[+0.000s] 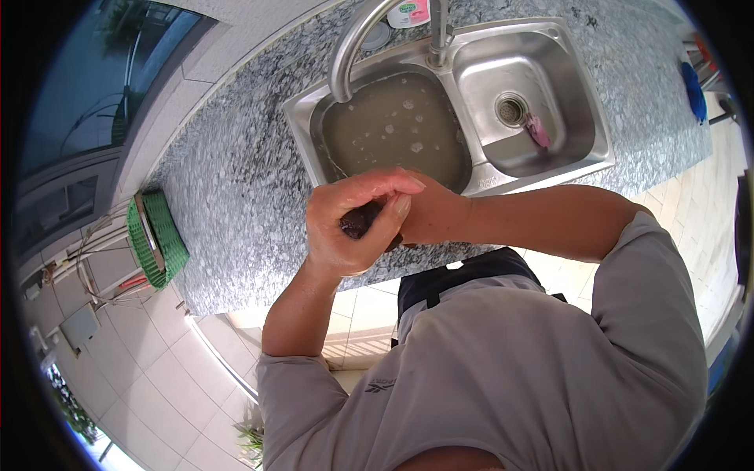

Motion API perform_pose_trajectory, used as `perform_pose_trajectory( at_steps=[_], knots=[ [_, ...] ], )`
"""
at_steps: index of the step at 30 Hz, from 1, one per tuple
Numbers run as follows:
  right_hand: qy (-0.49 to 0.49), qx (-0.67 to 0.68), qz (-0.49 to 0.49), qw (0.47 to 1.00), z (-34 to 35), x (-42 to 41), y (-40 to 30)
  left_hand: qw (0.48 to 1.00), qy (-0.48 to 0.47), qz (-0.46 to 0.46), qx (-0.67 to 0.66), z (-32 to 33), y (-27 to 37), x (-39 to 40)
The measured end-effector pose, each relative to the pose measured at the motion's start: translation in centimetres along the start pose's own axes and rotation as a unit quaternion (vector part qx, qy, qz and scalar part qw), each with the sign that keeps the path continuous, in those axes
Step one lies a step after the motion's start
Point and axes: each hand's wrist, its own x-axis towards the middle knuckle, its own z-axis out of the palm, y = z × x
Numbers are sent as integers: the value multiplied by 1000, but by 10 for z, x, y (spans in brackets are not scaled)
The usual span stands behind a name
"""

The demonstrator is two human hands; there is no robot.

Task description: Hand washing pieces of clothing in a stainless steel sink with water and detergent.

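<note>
My left hand (359,221) is wet and curls around a dark brown, wet item (357,222) whose kind I cannot tell. My right hand (433,209) presses against it from the right, its fingers mostly hidden behind the left thumb and the item. Both hands are over the near rim of a double stainless steel sink (462,88). The left basin holds murky, brownish water (389,129) with patches of foam. In the right basin, a pink, wet item (537,130) lies beside the drain strainer (511,110).
A curved metal faucet (347,53) arches over the left basin. Behind it, a pink-and-white bottle (409,13) and a round lid-like item (376,36) stand on the speckled granite counter (235,176). A green woven basket (156,240) is beyond the counter's left end.
</note>
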Motion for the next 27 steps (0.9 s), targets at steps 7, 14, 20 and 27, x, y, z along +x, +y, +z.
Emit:
perform_pose_trajectory(
  at_steps=[7, 14, 20, 27],
  knots=[
    [157, -6, 113, 981, 32, 6, 106, 972, 169, -148, -62, 27, -116, 16],
    [164, -104, 251, 948, 56, 14, 172, 931, 287, -222, -38, 37, -215, 26],
    [145, -135, 358, 913, 44, 11, 154, 881, 388, -265, -61, 48, -245, 31],
    [178, -200, 345, 900, 37, 12, 161, 799, 499, -302, -145, 63, -236, 49]
  ],
)
